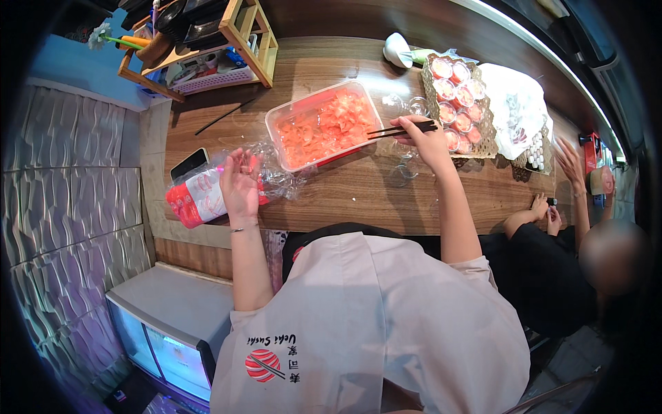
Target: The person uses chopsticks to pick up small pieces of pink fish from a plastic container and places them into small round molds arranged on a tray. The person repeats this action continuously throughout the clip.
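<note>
My right hand (pixel 429 146) grips a pair of black chopsticks (pixel 385 132), their tips at the right rim of a clear rectangular tub (pixel 327 160). Thin pink-orange slices that look like pickled ginger (pixel 341 116) lie in the tub, heaped toward its right end. My left hand (pixel 240 190) is palm up left of the tub, its fingers loosely curled and apart, with nothing visible in it. Beside and under that hand lies a red package with a white label (pixel 205 190). Crumpled clear plastic (pixel 281 183) spreads between the hand and the tub.
A gold lacy tray (pixel 487 141) bears several small filled cups, beside a white plastic bag (pixel 510 103). Clear cups or lids (pixel 418 105) stand near. A phone (pixel 189 164), a black stick (pixel 224 117) and a wooden shelf (pixel 265 48) are leftward. A co-worker's hand (pixel 570 164) is at right.
</note>
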The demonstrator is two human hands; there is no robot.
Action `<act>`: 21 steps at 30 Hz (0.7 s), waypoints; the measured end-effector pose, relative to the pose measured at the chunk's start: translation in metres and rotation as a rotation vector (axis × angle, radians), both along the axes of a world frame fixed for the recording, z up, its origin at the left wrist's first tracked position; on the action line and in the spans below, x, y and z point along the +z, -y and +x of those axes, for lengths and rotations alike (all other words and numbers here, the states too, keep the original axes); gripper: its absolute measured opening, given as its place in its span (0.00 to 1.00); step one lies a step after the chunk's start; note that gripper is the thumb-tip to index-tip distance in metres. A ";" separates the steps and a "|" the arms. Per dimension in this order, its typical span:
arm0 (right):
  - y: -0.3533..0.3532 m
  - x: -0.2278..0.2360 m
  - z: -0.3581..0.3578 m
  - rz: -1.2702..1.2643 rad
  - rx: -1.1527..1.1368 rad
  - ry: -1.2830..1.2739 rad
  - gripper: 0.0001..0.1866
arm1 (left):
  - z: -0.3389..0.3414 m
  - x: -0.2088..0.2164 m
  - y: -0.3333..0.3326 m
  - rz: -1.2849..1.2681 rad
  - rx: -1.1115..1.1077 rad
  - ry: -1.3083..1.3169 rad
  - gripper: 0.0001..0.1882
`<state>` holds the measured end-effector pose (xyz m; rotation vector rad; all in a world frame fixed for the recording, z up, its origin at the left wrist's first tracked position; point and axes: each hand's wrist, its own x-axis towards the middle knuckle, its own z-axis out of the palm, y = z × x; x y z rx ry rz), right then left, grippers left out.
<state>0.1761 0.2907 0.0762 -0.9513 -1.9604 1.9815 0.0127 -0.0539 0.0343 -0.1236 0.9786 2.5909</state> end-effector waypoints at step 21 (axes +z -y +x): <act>0.040 0.049 -0.048 0.670 0.567 -0.227 0.08 | 0.005 0.005 -0.021 0.133 -0.179 0.075 0.25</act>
